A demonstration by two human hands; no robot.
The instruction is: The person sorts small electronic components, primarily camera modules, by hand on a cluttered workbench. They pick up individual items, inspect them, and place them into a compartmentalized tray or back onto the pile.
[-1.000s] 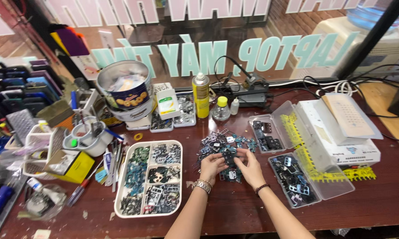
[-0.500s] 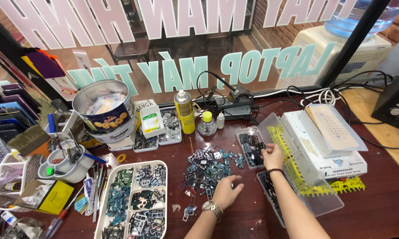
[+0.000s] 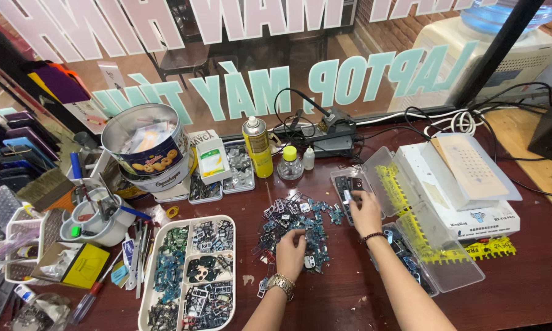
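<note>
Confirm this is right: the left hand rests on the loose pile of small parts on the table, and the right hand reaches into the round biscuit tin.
Not quite. In the head view the right hand reaches into the small clear plastic box, not the round biscuit tin. The left hand does rest on the loose pile of small parts.

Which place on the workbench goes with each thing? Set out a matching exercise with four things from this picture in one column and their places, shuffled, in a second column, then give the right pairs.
Things
1. left hand
2. right hand
3. yellow spray can
4. round biscuit tin

Places
A. upright at the back, beside a small yellow-capped bottle
B. at the small clear parts box
C. on the loose pile of small parts
D. back left, above the white divided tray

Pairs: 1-C, 2-B, 3-A, 4-D
</note>
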